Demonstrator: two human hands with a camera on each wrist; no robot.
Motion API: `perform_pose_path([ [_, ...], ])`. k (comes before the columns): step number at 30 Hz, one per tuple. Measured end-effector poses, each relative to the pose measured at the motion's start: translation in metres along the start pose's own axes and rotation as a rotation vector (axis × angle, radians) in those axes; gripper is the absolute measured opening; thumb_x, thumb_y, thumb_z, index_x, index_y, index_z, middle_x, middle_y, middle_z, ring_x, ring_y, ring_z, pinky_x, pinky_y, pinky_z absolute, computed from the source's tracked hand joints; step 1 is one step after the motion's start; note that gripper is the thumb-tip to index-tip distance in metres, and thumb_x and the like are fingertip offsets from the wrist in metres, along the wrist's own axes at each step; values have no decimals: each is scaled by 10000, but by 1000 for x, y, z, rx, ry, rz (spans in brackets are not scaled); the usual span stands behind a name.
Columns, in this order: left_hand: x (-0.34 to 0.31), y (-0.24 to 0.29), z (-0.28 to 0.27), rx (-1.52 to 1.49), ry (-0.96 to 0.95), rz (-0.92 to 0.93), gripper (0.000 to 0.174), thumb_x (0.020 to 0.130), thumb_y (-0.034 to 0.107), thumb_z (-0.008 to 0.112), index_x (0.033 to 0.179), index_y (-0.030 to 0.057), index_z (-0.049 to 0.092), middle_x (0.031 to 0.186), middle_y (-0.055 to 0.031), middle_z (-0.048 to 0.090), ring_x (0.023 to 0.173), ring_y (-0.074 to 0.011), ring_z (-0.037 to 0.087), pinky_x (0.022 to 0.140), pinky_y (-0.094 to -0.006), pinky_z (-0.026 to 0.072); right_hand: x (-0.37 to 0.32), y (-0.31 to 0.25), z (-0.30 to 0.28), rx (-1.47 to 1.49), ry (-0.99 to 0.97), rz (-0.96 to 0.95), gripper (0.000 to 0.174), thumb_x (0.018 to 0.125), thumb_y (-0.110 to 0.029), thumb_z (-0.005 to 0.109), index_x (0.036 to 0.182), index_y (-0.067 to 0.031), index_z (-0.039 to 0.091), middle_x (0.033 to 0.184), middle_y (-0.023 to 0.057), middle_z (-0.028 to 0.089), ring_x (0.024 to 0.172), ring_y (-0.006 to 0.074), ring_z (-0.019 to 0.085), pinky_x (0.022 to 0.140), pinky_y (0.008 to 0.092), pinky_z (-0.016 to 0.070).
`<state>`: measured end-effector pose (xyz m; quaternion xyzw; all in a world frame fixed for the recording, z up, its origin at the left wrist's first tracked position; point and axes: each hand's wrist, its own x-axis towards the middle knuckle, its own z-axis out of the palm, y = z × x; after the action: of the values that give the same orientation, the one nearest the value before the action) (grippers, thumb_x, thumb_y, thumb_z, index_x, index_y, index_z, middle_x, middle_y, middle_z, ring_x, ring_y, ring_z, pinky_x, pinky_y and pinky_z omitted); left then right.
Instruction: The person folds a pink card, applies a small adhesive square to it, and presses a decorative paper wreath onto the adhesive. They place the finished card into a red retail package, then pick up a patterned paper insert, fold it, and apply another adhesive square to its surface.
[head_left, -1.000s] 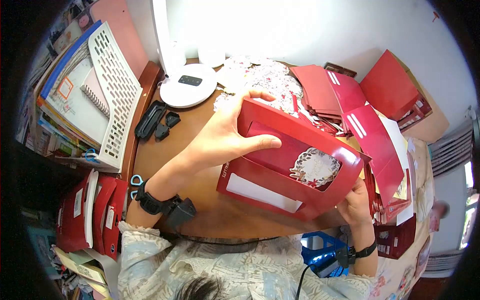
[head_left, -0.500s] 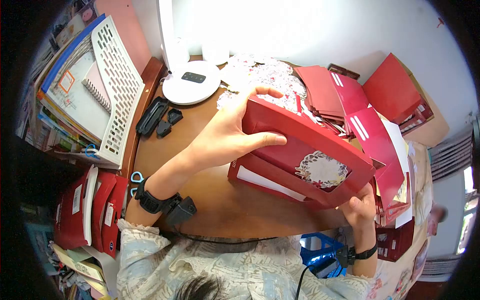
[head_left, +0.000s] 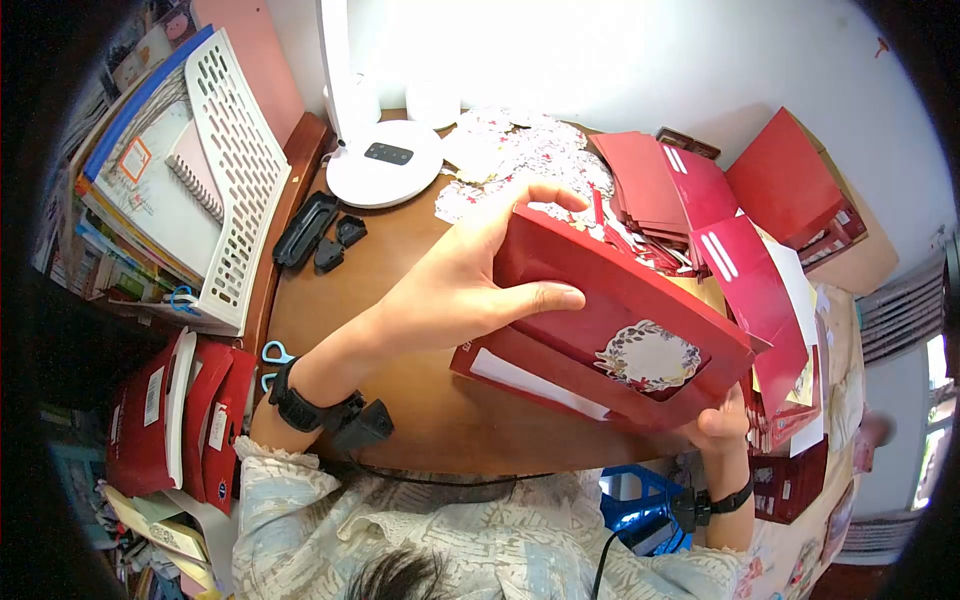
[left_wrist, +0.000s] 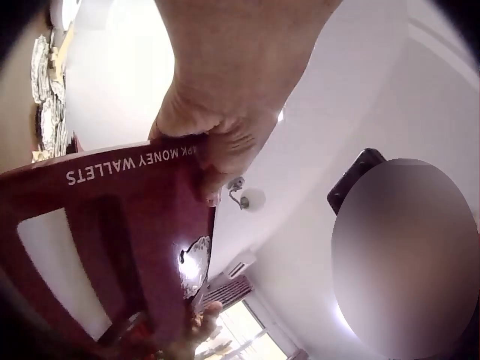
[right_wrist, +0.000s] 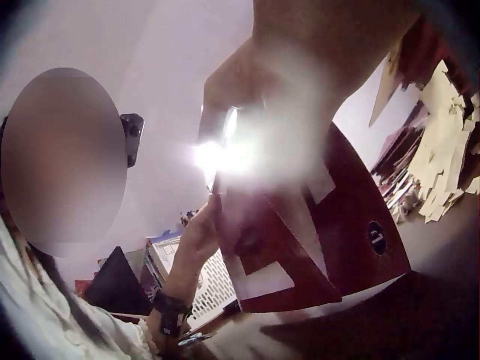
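Box [head_left: 630,302], red, left hand [head_left: 468,285] gripping one end, right hand [head_left: 724,425] seemingly holding the other, lamp base [head_left: 385,180] beyond it

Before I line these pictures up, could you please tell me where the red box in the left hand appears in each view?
Head: red box right of centre, tilted.
Left wrist: red box at lower left, lettering along its top edge.
Right wrist: red box right of centre, partly washed out by glare.
Shared landmark: the left hand, gripping its upper-left end in the head view.
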<state>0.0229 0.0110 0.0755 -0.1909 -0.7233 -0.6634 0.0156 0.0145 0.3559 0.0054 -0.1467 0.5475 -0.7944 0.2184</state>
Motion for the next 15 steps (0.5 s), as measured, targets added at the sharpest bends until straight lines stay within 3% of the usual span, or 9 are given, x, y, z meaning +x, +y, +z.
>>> perform_pose_path([
  [2, -1, -1, 2, 1, 0, 13, 634, 853, 56, 784, 1379, 46, 429, 1104, -38, 627, 1058, -96, 586, 943, -270, 481, -3, 5, -7, 19, -22, 4, 1050, 642, -224, 910, 1501, -21, 342, 1484, 137, 455, 1351, 305, 466, 1128, 462, 377],
  [4, -1, -1, 5, -56, -33, -1, 645, 853, 48, 782, 1386, 43, 419, 1101, -37, 626, 1059, -98, 586, 953, -276, 483, -5, 10, -12, 83, -137, -52, 1011, 637, -241, 858, 1488, 2, 371, 1476, 195, 469, 1339, 366, 478, 1121, 525, 373],
  [15, -4, 0, 7, -16, -62, 2, 603, 860, 114, 788, 1351, 54, 442, 1112, -59, 623, 1060, -122, 593, 951, -290, 487, -6, 7, -10, 110, -207, -59, 1010, 635, -246, 861, 1482, 16, 376, 1471, 203, 474, 1339, 372, 478, 1123, 517, 371],
])
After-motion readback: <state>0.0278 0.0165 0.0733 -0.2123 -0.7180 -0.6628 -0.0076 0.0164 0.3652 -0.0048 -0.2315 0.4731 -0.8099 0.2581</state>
